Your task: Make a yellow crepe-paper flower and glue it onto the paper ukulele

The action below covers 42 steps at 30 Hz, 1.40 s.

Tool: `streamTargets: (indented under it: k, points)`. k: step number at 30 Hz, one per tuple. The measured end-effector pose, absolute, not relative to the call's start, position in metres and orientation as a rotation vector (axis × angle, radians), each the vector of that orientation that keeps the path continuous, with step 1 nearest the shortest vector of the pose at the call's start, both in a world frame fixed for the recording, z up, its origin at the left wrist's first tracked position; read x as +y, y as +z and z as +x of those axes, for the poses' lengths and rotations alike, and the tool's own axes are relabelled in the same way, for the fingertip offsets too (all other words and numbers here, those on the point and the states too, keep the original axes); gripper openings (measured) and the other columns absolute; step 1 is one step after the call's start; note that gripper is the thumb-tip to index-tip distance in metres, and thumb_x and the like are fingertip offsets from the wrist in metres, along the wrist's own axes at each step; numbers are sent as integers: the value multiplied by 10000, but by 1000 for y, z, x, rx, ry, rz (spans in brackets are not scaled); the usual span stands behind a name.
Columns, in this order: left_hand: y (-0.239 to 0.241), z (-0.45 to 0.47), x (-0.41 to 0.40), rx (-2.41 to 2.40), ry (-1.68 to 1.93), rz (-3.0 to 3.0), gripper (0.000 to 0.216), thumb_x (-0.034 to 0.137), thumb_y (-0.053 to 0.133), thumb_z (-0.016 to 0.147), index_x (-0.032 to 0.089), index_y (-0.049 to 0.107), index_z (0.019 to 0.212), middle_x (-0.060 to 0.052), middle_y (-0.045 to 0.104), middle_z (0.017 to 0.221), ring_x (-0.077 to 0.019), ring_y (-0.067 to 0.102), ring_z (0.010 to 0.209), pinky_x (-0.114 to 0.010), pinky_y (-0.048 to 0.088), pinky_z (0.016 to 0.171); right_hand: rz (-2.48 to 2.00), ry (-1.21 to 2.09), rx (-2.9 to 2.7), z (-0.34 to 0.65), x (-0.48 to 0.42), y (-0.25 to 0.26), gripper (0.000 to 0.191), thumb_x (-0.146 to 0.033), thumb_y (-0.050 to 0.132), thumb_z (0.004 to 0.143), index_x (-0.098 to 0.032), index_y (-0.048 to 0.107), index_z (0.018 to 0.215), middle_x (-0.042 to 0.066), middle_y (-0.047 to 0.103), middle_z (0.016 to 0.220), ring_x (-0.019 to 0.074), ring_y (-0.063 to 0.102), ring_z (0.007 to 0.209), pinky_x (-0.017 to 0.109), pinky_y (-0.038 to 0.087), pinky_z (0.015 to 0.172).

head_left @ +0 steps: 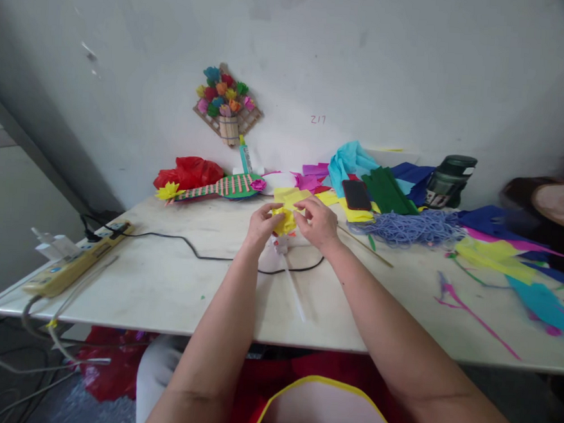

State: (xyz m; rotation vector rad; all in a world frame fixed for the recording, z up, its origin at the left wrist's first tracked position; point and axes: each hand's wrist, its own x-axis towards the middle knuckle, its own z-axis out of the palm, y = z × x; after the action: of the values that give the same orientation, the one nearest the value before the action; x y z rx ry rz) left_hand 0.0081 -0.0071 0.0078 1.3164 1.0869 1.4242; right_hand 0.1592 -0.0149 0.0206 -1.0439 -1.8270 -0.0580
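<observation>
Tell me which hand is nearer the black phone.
Right. The right hand pinches the yellow paper just left of the black phone; the left hand is farther left beyond it.

You have soft, even light here: the white wall [393,64] and the bench [170,287] look bright, without glare, and shadows are faint. Your view bends and darkens toward the corners, with far edges slightly blurred.

Left hand [260,225] and right hand [318,223] pinch yellow paper [286,222].

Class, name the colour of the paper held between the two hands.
The paper is yellow; head view.
</observation>
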Motion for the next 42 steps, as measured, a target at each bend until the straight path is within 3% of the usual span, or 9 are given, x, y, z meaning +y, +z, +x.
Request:
streamTargets:
  k: [8,14,19,24,31,34,42]
  points:
    - [10,10,-9,956,1485,1106,578,296,695,541,141,580,1086,-6,636,681,-147,610,625,-266,474,589,-1118,639,-1499,160,2,13,363,-433,592,713,-173,611,965,35,620,869,139,563,640,291,482,597]
    - [4,15,-4,916,1555,1138,482,296,687,595,136,584,1038,-14,636,766,-113,586,632,-245,453,606,-1132,1034,-1456,151,-9,20,468,-347,638,681,-181,522,1103,53,590,970,107,572,596,236,476,475]
    - [0,24,-4,870,1555,1189,524,282,666,636,151,541,1128,-30,636,850,-122,596,696,-255,459,659,-1111,1056,-1362,143,-7,16,457,-241,624,638,-192,519,1080,61,597,995,151,619,697,263,521,513]
    - [1,30,-9,855,1515,1185,712,273,696,597,169,450,1257,11,590,749,-120,580,651,-246,457,639,-1132,949,-1301,145,1,12,421,-176,577,601,-197,549,1020,45,617,984,155,609,744,255,518,526]
    - [12,23,-9,823,1486,1027,578,501,623,687,183,495,1153,-25,615,803,-119,589,646,-253,479,619,-1013,1004,-1451,160,-2,20,553,-179,556,617,-206,486,1165,34,604,927,135,577,671,221,449,478]
    - [13,19,-8,910,1467,1034,598,593,542,734,176,504,1160,-51,621,821,-135,599,661,-259,486,596,-904,1042,-1515,165,-3,20,578,-161,550,621,-199,470,1192,16,592,858,138,581,691,229,455,527]
    - [12,27,-13,869,1304,948,580,620,467,794,157,559,1132,-84,647,877,-167,629,698,-272,484,607,-720,939,-1889,174,-5,23,665,-140,541,635,-191,437,1289,20,631,896,152,605,796,278,482,691]
